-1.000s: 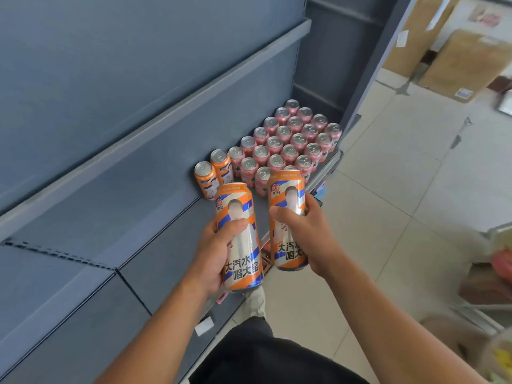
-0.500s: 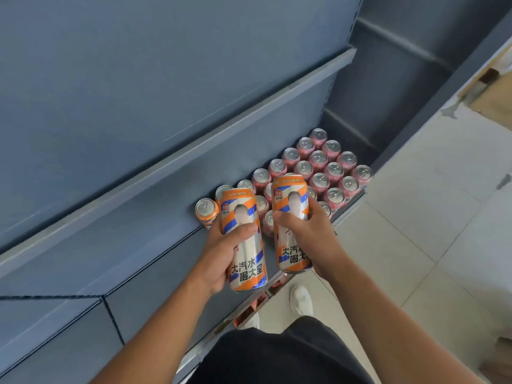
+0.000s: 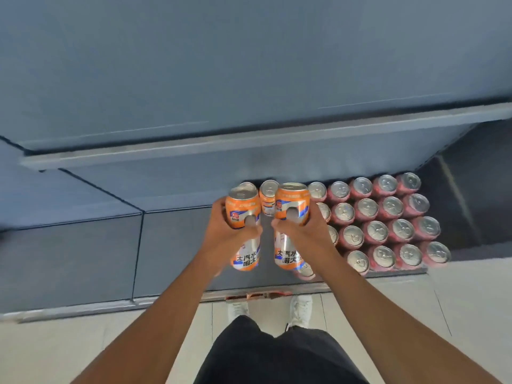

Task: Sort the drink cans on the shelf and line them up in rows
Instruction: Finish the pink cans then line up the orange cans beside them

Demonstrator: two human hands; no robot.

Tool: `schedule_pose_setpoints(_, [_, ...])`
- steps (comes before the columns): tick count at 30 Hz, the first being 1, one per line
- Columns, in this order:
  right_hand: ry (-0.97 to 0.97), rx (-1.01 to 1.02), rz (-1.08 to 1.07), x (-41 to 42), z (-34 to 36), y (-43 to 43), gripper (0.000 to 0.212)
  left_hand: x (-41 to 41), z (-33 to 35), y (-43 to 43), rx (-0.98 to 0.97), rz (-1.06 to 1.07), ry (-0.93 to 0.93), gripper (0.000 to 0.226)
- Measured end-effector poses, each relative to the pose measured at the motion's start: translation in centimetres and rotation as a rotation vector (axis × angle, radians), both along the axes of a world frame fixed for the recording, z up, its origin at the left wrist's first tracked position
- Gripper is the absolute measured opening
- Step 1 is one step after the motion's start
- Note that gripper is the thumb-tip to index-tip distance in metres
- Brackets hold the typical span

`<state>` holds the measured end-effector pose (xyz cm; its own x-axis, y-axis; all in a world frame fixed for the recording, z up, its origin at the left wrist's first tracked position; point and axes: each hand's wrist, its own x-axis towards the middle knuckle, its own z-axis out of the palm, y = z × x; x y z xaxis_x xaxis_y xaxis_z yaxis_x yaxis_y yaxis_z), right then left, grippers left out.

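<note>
My left hand [image 3: 231, 234] grips a tall orange, white and blue can [image 3: 242, 209] around its middle. My right hand [image 3: 300, 231] grips a matching orange can [image 3: 291, 203] beside it. Both cans are upright, held over the lower grey shelf [image 3: 171, 245]. Behind them, against the back wall, stand two more orange cans [image 3: 269, 193], partly hidden. To the right, several pink cans [image 3: 388, 225] with silver tops stand in neat rows on the same shelf.
An upper grey shelf board [image 3: 249, 139] overhangs the cans. The shelf surface left of the cans is bare. A price rail [image 3: 257, 295] runs along the front edge. My white shoes [image 3: 300, 309] stand on the tiled floor below.
The view has swung to face the shelf squarely. Both hands have carried their orange cans forward, in front of the two orange cans at the back.
</note>
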<state>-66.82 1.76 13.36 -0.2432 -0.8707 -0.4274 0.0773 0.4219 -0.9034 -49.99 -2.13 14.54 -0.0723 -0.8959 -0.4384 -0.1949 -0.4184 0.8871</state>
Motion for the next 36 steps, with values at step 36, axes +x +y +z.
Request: schedule_pose_setpoints(36, [0.586,-0.166,0.137,1.5,-13.9,-4.9,0.061,0.0,-17.3,-3.4,-0.045,0.011,-0.142,0.074])
